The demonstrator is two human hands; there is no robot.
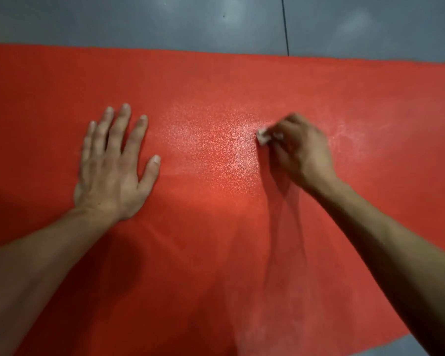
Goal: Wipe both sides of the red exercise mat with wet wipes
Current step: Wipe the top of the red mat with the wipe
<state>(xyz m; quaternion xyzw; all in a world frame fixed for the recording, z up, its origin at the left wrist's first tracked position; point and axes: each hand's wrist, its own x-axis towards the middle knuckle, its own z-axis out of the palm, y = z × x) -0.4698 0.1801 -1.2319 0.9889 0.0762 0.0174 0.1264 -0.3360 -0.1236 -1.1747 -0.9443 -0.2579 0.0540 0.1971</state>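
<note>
While the left hand [113, 165] lies flat on the red exercise mat [216, 227], the right hand [299, 152] rubs a wet wipe [262, 136] on it.

Spread out on the grey floor [165, 19], the mat fills most of the view, its far edge running across the top and a near corner showing at the lower right. The left hand rests palm down on the mat with fingers straight and spread wide, holding nothing. To its right, well apart, the right hand has its fingers curled round a small crumpled white wipe, pressed against the mat's surface. A shiny, pale sheen covers the mat between the two hands and beyond the right hand. A dark seam [285, 27] crosses the floor beyond the mat's far edge.
</note>
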